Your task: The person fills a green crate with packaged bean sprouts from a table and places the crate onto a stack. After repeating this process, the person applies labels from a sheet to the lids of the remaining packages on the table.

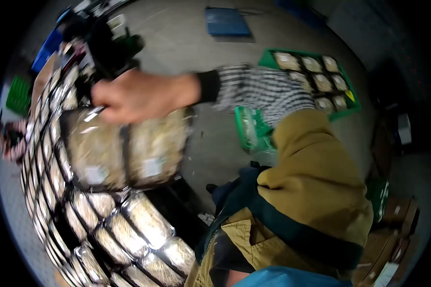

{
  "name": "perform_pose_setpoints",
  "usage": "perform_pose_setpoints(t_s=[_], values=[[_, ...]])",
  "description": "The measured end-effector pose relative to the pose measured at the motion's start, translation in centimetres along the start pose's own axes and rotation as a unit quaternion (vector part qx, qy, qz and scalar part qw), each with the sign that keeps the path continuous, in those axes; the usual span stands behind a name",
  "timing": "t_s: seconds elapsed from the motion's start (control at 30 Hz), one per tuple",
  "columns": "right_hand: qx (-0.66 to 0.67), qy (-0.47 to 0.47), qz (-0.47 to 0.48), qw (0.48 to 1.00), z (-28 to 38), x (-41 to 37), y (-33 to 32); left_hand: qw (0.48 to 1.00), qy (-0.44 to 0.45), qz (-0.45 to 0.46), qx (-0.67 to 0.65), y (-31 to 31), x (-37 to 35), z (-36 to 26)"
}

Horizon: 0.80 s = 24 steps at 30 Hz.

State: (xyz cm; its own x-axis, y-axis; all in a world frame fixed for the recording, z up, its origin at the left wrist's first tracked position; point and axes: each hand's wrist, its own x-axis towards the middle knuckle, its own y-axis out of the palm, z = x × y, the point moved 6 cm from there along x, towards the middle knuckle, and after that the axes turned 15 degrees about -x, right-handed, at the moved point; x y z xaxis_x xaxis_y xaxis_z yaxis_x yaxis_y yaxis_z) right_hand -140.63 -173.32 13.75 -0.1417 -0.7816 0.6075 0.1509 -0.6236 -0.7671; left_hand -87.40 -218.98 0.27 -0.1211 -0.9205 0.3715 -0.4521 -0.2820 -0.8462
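My right hand (134, 95), blurred by motion, comes in from the right in a black cuff and checked sleeve. Its fingers are closed on the top edge of two film-wrapped packs (96, 148) side by side, pale stringy food in black trays with white labels. The held packs are over a large spread of similar wrapped packs (124, 234) at the left. At the bottom edge a small patch of skin (239, 277) shows beside blue material; it may belong to my left hand, whose fingers are hidden.
A green crate (292, 51) with several wrapped packs stands on the floor at upper right. Near it is a smaller green crate (239, 129) with clear plastic. A blue flat object (227, 21) lies farther back. Cardboard boxes (392, 215) are at lower right, and another green crate (18, 95) at far left.
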Motion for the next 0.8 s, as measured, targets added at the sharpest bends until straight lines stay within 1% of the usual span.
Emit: perform_pose_setpoints(t_s=[0.03, 0.07, 0.1, 0.13, 0.17, 0.2, 0.23, 0.27, 0.3, 0.37, 0.4, 0.43, 0.47, 0.5, 0.53, 0.57, 0.6, 0.63, 0.67, 0.7, 0.73, 0.77, 0.8], values=[[-0.026, 0.048, 0.016, 0.998, -2.2, -4.3, -4.4, 0.999, 0.005, -0.02, -0.026, -1.3, -1.2, -3.1], [-0.039, 0.173, 0.106, 0.978, -4.3, -9.1, -8.7, 0.998, 0.009, -0.039, -0.051, -2.9, -2.8, -5.9], [-0.073, 0.22, 0.09, 0.968, -6.2, -14.0, -12.8, 0.995, 0.021, -0.054, -0.081, -4.4, -4.3, -9.1], [-0.12, 0.317, 0.13, 0.932, -7.6, -18.6, -17.0, 0.991, 0.033, -0.069, -0.112, -5.6, -6.2, -12.5], [-0.24, 0.269, 0.097, 0.928, -8.9, -23.0, -21.2, 0.985, 0.053, -0.073, -0.145, -6.6, -8.2, -16.3], [-0.215, 0.342, 0.102, 0.909, -9.5, -27.5, -25.1, 0.979, 0.068, -0.073, -0.179, -7.7, -10.6, -19.6], [-0.26, 0.356, 0.089, 0.893, -10.8, -32.6, -28.6, 0.971, 0.085, -0.069, -0.213, -8.4, -13.1, -23.3], [-0.344, 0.322, 0.103, 0.876, -11.8, -37.4, -31.7, 0.963, 0.103, -0.054, -0.244, -9.0, -15.8, -26.9], [-0.336, 0.388, 0.102, 0.852, -12.2, -42.1, -34.4, 0.954, 0.12, -0.033, -0.274, -9.2, -18.6, -30.5], [-0.304, 0.493, 0.109, 0.808, -13.5, -50.9, -38.8, 0.936, 0.142, 0.044, -0.319, -8.3, -25.0, -37.8], [-0.283, 0.537, 0.118, 0.786, -14.1, -55.0, -39.7, 0.925, 0.153, 0.098, -0.334, -6.5, -28.1, -41.6], [-0.288, 0.543, 0.116, 0.78, -14.7, -59.3, -40.8, 0.911, 0.15, 0.161, -0.35, -5.2, -31.8, -45.5], [-0.227, 0.608, 0.134, 0.749, -14.8, -63.0, -41.3, 0.861, 0.162, 0.207, -0.435, -2.3, -35.4, -48.6], [-0.163, 0.606, 0.129, 0.768, -15.3, -66.9, -41.1, 0.802, 0.165, 0.257, -0.513, 0.5, -38.9, -51.7], [-0.102, 0.633, 0.119, 0.758, -15.5, -69.9, -41.4, 0.804, 0.22, 0.298, -0.466, 4.0, -41.8, -53.9], [-0.038, 0.659, 0.11, 0.744, -15.8, -72.2, -41.4, 0.699, 0.141, 0.467, -0.523, 1.2, -50.8, -61.5], [-0.051, 0.686, 0.12, 0.716, -16.4, -73.9, -42.4, 0.672, 0.097, 0.523, -0.515, 2.3, -55.4, -64.3], [-0.066, 0.713, 0.129, 0.686, -16.9, -75.1, -44.3, 0.677, 0.116, 0.552, -0.472, 3.0, -59.7, -67.6], [-0.084, 0.738, 0.139, 0.655, -16.9, -76.4, -45.8, 0.662, 0.103, 0.582, -0.46, 3.5, -63.5, -69.8], [-0.109, 0.709, 0.124, 0.685, -17.5, -78.2, -47.6, 0.593, 0.057, 0.654, -0.466, 3.9, -67.6, -71.5], [-0.135, 0.679, 0.108, 0.714, -18.6, -80.8, -50.0, 0.564, 0.052, 0.698, -0.438, 5.4, -70.3, -72.5], [-0.162, 0.647, 0.092, 0.739, -19.8, -82.6, -52.1, 0.574, 0.071, 0.7, -0.419, 6.7, -72.4, -73.4], [-0.189, 0.643, 0.086, 0.737, -20.9, -83.6, -53.7, 0.56, 0.063, 0.723, -0.4, 7.1, -74.3, -74.3]])
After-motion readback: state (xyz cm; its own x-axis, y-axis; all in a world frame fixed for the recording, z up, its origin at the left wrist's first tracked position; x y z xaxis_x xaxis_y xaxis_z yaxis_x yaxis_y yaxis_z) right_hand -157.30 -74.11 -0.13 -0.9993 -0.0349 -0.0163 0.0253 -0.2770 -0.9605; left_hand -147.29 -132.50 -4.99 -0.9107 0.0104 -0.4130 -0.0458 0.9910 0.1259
